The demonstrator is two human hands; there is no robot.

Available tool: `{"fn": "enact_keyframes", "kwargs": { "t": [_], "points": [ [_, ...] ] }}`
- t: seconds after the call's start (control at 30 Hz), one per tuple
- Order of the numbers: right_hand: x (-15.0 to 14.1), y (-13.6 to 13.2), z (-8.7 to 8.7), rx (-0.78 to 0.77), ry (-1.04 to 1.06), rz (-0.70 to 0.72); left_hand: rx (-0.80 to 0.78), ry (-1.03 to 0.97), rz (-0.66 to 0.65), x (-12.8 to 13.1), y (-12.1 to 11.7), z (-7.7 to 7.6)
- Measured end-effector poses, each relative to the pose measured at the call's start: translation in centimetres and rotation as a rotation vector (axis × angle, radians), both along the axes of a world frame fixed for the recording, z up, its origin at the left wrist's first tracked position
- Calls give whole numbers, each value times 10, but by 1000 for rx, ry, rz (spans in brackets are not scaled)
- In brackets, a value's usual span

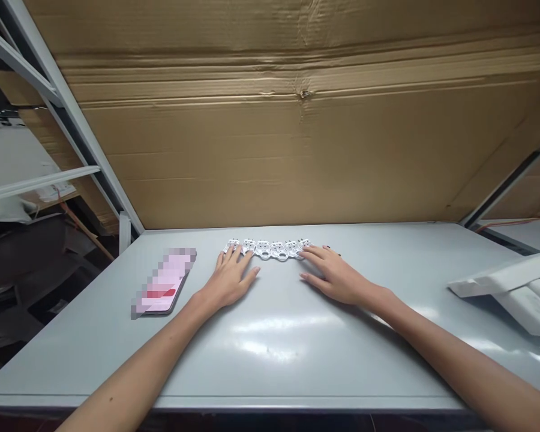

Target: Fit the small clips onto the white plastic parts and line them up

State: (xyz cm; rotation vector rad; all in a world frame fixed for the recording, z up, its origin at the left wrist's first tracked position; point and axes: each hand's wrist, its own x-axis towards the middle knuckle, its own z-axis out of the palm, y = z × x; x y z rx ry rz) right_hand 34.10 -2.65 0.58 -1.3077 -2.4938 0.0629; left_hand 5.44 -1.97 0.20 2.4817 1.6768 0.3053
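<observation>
Several small white plastic plug-like pieces (263, 249), each with short pins on the far side and a ring on the near side, lie in a slightly curved row. Over the left end of the row rest the fingertips of my left hand (229, 277), fingers spread and palm down. At the right end, my right hand (330, 273) lies with its fingers stretched out, touching the last pieces. Both hands look open, and neither grips anything. My fingers partly cover the pieces at each end.
A phone (168, 282) with a lit pink screen, partly pixelated, lies left of my left hand on the grey tabletop (270, 372). Cardboard (270, 150) walls off the back. Folded white pieces (517, 288) are at the right edge. Metal frame posts (72, 114) stand at the left.
</observation>
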Motion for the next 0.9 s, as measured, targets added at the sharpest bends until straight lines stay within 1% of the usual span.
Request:
{"fn": "enact_keyframes", "kwargs": {
  "t": [0.13,0.23,0.6,0.9],
  "points": [
    [-7,-5,-4,-78,-22,9,3,11,-58,0,-4,0],
    [-11,-6,-5,-123,-64,21,-9,20,-69,2,-5,1],
    [-10,-3,-10,-115,-41,6,-27,41,-66,3,-6,1],
    [-11,-2,-8,-100,-43,25,-18,22,-59,4,-6,3]
  ]
}}
